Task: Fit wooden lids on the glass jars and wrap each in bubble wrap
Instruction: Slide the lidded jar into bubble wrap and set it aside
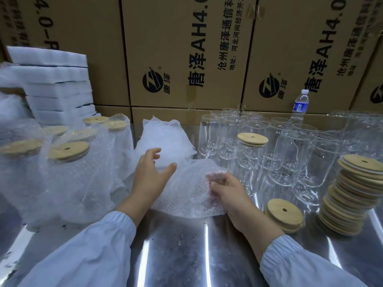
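Observation:
A sheet of bubble wrap (186, 195) lies on the steel table in front of me. My right hand (228, 191) pinches its right edge, fingers curled under the film. My left hand (151, 175) hovers over the sheet's left part with fingers spread, holding nothing. More bubble wrap (165, 139) is piled behind. One lidded jar (250, 154) stands at the front of several bare glass jars (290, 150). Several wrapped, lidded jars (68, 162) stand on the left.
A tall stack of wooden lids (352, 195) stands at the right, a short stack of lids (285, 214) beside my right wrist. White foam sheets (60, 85) pile at back left. Cardboard boxes (186, 48) wall the back, with a water bottle (300, 104).

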